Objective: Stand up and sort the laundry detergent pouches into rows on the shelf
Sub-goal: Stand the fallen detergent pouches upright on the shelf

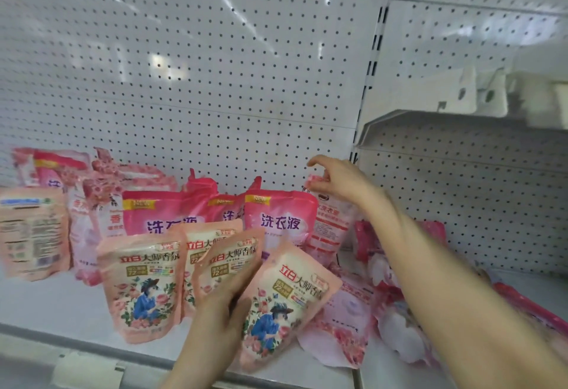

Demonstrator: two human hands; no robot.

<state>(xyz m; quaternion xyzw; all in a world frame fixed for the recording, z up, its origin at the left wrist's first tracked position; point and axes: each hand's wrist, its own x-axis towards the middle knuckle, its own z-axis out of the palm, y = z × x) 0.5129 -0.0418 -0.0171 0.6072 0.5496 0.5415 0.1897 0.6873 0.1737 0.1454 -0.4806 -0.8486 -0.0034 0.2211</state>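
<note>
a white pegboard wall (pixel 215 50) fills the background, and below it runs the white shelf (pixel 61 305) where the sorting looks partly done. behind the left hand (pixel 221 311) a back row of magenta pouches (pixel 279 219) stands upright near the wall. just to that hand's left, peach pouches (pixel 141 290) printed with a figure in blue among roses stand in a front row. under the right forearm lie the fallen pouches (pixel 347 327), flat, overlapping and unsorted. far to the left of both hands a reversed pouch (pixel 30 235) shows its label side. the left hand is curled round the edge of a tilted peach pouch (pixel 285 305) of the same print, which leans to the right – how the fingers lie on it is too blurred to tell. the right hand (pixel 338 182), stretched well beyond the left one, pinches the top corner of a pale pouch (pixel 329 228) with its forefinger sticking out free. that pouch stands at the right end of the back row, beside the last magenta one. the step in hand seems to be two at once – squaring the pale pouch upright at the back and adding the tilted one to the front row. next it likely calls for setting the tilted pouch on its base beside its matches. these soft, glossy packs probably slump unless they are seated flat.
</note>
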